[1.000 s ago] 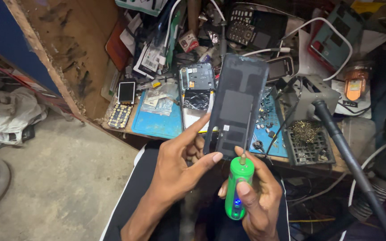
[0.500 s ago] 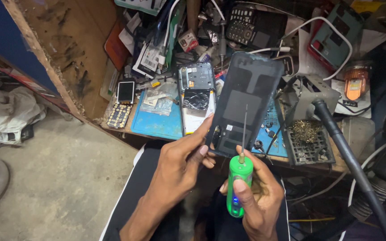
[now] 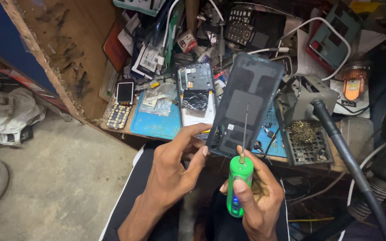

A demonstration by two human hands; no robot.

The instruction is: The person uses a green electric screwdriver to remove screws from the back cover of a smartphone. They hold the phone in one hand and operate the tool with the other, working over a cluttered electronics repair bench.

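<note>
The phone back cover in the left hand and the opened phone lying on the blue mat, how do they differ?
The phone back cover is held up off the bench, tilted, by the left hand; the opened phone lies flat on the blue mat. The cover is a dark, nearly plain panel; the phone shows exposed inner parts and a pale lower section. Both are rectangular and of similar size.

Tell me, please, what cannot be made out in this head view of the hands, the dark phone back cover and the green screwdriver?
- Head view: the far face of the phone back cover is turned away.
- The cover's lower corner is hidden by the left hand.
- The green screwdriver base is wrapped by the right hand.
- The driver's thin tip is too small to tell its type.
</note>
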